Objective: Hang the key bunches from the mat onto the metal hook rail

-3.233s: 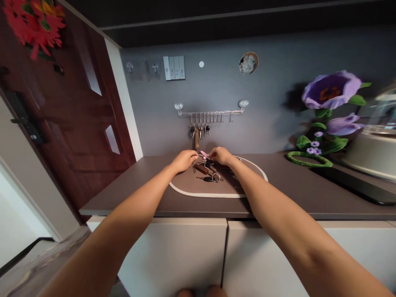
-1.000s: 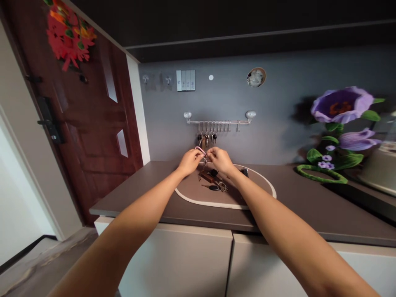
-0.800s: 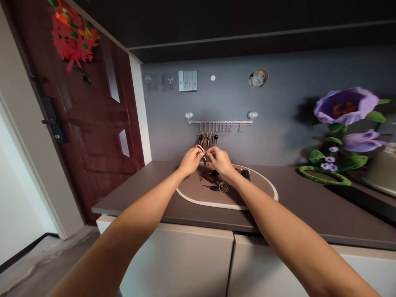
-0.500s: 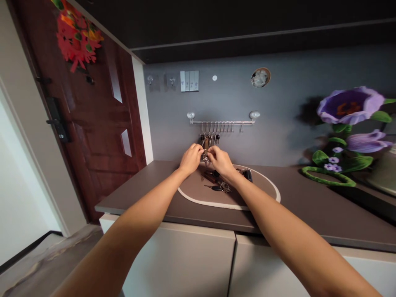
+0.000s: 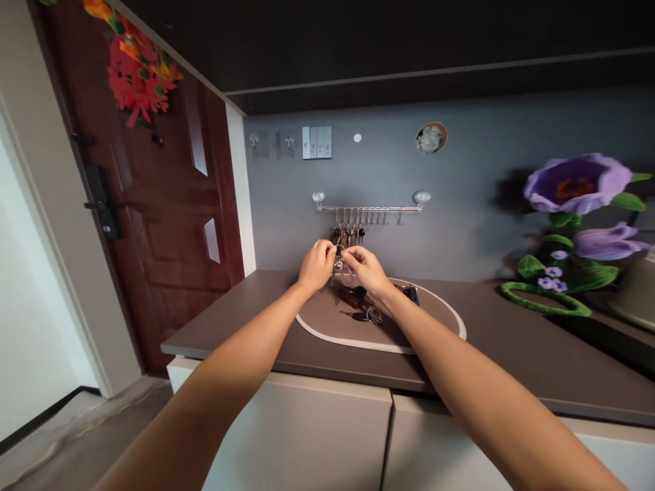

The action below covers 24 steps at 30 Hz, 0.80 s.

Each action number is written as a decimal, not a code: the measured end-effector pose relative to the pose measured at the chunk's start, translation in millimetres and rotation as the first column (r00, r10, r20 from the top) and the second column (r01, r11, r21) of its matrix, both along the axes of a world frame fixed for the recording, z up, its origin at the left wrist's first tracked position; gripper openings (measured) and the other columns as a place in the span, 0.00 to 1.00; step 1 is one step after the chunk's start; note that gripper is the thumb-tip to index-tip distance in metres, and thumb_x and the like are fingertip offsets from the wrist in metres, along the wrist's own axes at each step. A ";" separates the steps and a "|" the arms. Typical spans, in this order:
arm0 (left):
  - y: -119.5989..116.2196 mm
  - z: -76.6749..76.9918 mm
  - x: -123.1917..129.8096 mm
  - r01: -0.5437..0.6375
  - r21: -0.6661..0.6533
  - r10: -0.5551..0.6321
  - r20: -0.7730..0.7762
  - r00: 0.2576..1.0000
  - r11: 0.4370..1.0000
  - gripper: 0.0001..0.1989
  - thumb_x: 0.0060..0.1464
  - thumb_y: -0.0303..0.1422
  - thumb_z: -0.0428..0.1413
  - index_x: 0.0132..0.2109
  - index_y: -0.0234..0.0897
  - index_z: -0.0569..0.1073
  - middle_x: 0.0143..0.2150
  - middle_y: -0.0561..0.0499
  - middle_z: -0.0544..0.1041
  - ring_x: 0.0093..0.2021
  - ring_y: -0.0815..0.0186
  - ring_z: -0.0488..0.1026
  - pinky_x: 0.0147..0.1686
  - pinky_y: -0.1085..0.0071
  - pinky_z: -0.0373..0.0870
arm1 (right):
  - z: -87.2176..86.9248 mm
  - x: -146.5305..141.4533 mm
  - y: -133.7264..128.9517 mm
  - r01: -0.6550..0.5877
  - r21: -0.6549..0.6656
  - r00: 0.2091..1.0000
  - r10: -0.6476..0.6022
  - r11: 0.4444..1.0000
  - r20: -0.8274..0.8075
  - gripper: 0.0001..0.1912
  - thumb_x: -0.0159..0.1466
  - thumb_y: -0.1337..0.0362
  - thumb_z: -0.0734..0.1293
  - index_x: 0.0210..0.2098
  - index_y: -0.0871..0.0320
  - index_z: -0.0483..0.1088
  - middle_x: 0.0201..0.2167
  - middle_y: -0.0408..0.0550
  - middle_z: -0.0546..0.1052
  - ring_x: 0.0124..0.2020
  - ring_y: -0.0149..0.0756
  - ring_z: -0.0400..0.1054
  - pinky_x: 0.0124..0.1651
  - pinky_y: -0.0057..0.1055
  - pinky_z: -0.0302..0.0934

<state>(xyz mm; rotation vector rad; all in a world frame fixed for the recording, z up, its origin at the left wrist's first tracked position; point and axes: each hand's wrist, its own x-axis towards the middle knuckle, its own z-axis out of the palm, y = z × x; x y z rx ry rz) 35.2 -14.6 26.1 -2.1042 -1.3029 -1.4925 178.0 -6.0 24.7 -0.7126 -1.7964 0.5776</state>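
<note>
My left hand and my right hand meet just above the oval mat, fingertips pinched. Between them is a key ring with small metal pieces and a pinkish loop hanging below; both hands grip it. Right behind, several keys dangle from the hooks of a clear wall rail. Beneath my hands, on the brown oval mat with its pale rim, lie a dark key with rings, a brown item and a black object partly behind my right wrist.
A dark countertop carries the mat, above pale cabinet doors. Purple artificial flowers stand at the right. Overhead runs a dark shelf. To the left is a dark red door with a black handle.
The view has shifted slightly, so the scene sits a little lower. Both hands stay together at the key ring, and the pinkish loop now shows more clearly beside my right fingers.
</note>
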 end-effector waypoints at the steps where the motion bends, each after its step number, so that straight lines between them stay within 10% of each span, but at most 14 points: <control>1: 0.0 -0.4 0.4 0.004 0.001 -0.004 0.002 1.000 1.000 0.09 0.57 0.34 0.41 0.36 0.36 0.64 0.36 0.47 0.69 0.37 0.66 0.66 0.38 0.71 0.61 | -0.1 -0.4 0.2 -0.009 -0.011 1.000 0.009 1.000 -0.023 0.16 0.56 0.51 0.59 0.31 0.60 0.63 0.23 0.41 0.66 0.23 0.25 0.57 0.30 0.24 0.56; 24: 5.9 -16.0 6.8 0.123 -0.032 -0.123 0.008 0.992 0.992 0.09 0.55 0.32 0.43 0.37 0.36 0.67 0.36 0.48 0.70 0.34 0.68 0.67 0.37 0.71 0.63 | 1.8 17.0 12.7 0.048 -0.192 0.902 -0.125 0.980 -0.413 0.15 0.52 0.53 0.63 0.28 0.58 0.61 0.21 0.39 0.65 0.22 0.26 0.61 0.26 0.24 0.57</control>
